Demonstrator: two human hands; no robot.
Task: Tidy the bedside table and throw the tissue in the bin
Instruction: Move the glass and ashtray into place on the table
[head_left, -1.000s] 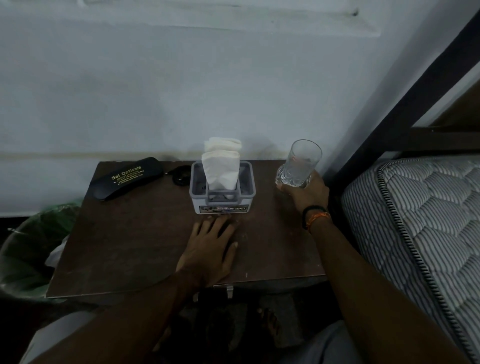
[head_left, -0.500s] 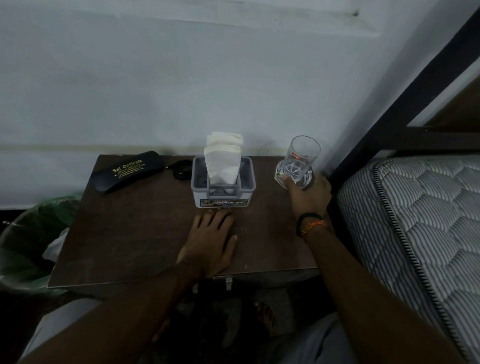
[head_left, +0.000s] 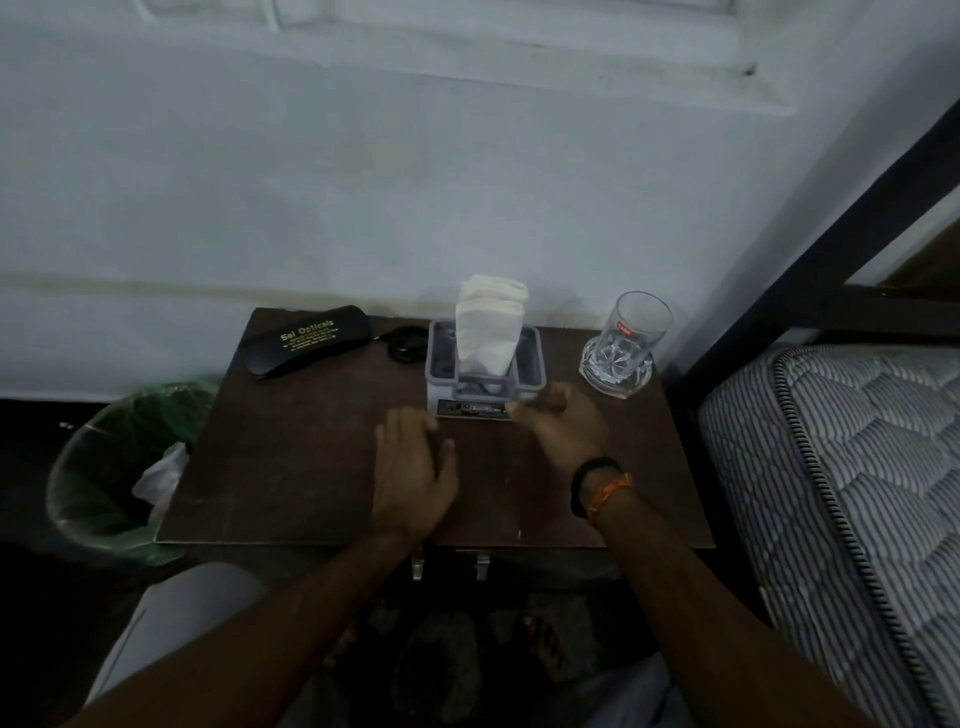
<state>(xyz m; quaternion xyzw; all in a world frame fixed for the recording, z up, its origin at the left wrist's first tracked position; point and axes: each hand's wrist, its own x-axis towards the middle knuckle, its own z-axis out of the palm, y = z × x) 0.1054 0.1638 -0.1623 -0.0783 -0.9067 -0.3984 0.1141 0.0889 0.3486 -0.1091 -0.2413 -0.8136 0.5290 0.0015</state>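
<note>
Bedside table (head_left: 291, 467): a dark brown top that fills the middle of my view, against a pale wall, with a striped mattress (head_left: 857, 493) to my right.
Bin (head_left: 83, 467): it stands on the floor just beside the table's left edge, lined with a green bag; a pale crumpled thing lies inside, likely the tissue (head_left: 161, 475), though the light is too dim for me to be sure.
Spectacle case (head_left: 309, 340): black, lying at the back left corner.
Tissue holder (head_left: 485, 364): a grey box at the back centre, with white tissues standing upright in it.
Glass (head_left: 626, 345): clear, upright at the back right corner, touched by neither hand.
My left hand (head_left: 413, 467): flat on the table, fingers straight, just short of the holder, holding nothing.
My right hand (head_left: 563, 423): loosely spread beside the holder's front right corner, holding nothing.
Progress: things stand in a row along the back; I judge the tidying almost done, perhaps with the holder left to straighten.
</note>
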